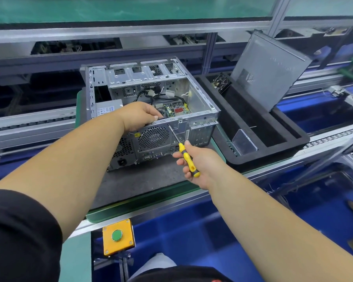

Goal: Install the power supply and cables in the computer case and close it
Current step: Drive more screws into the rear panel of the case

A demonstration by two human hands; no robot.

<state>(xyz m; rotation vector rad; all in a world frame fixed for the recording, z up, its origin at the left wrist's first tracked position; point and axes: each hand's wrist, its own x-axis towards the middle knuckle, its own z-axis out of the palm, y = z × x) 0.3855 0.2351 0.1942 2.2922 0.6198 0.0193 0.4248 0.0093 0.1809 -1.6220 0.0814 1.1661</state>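
Head view: open computer case [200, 102], left grip [140, 117] on its rim, right grip [194, 159] around screwdriver [186, 157].

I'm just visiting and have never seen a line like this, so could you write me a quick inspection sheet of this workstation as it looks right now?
Surface: dark mat on a green-edged pallet, bare in front of the case.
Job's things: open computer case lying on its side; power supply inside at left; side panel propped upright in the black foam tray.
Clutter: clear plastic box in the tray.
Hands: left hand grips the case's top rear edge; right hand holds a yellow screwdriver, tip at the rear panel.
Cables: black and white leads loose inside the case.
Surroundings: conveyor rails, blue bins, green button box.
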